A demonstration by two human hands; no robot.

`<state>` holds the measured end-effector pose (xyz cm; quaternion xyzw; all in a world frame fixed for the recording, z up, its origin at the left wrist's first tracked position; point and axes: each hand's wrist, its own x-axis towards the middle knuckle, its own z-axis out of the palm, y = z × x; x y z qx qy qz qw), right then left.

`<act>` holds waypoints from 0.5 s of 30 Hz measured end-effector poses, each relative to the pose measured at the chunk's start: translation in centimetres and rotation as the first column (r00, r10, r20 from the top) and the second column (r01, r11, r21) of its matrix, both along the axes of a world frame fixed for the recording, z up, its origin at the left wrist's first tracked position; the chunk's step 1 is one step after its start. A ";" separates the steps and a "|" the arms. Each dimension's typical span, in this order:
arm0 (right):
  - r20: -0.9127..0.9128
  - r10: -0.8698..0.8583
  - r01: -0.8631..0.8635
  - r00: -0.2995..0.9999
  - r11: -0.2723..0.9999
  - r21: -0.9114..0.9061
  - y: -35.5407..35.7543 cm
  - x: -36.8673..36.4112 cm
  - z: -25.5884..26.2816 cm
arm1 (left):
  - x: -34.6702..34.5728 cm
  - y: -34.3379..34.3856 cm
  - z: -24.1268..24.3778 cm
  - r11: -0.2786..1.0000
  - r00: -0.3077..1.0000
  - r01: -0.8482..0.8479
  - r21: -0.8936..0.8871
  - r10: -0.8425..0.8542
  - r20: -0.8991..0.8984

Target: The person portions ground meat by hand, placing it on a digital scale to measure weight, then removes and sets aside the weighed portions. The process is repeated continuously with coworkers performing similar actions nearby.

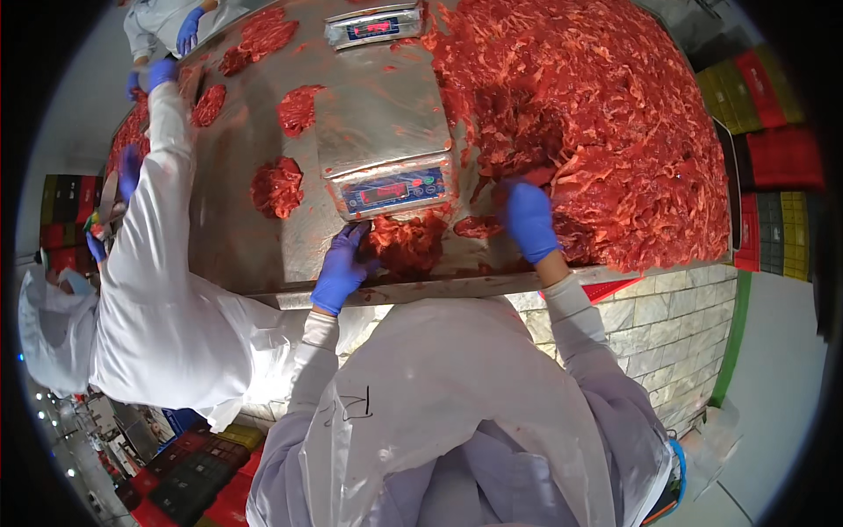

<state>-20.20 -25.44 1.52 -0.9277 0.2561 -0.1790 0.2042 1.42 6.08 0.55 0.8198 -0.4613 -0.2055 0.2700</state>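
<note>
My left hand (342,267), in a blue glove, rests beside a clump of raw sliced meat (408,244) near the table's front edge; whether its fingers grip the clump is unclear. My right hand (529,221), gloved in blue and blurred, is at the near left edge of a large heap of raw meat strips (632,132). Its fingertips are hard to make out against the meat. A small piece of meat (477,227) lies just left of it. Between the heap and the loose portions stands a digital scale (382,118) with a bare steel plate and a lit display.
Meat portions (276,187) lie left of the scale on the steel table (230,244). A second scale (374,26) stands at the far side. At the left, a co-worker in white (164,329) reaches over the table; another person stands beyond. Stacked crates (784,158) are at the right.
</note>
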 end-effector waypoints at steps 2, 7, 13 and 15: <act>-0.006 0.127 -0.125 0.992 0.981 0.150 3.7 2.1 1.8 | -0.3 -1.7 1.4 0.996 0.995 0.069 0.054 -0.073 0.074; 0.183 0.484 -0.511 0.856 0.735 0.445 10.8 6.3 -1.5 | 0.1 -2.0 -1.1 0.977 0.954 0.151 0.150 -0.184 0.239; -0.081 0.153 -0.088 0.985 0.845 0.527 1.0 -1.6 1.3 | -2.5 -4.3 -3.1 0.986 0.984 0.164 -0.016 -0.162 0.078; -0.029 0.058 -0.018 0.998 0.680 0.733 -0.1 -2.2 -4.7 | -3.3 -6.6 -3.8 0.975 0.973 0.187 -0.119 -0.201 -0.116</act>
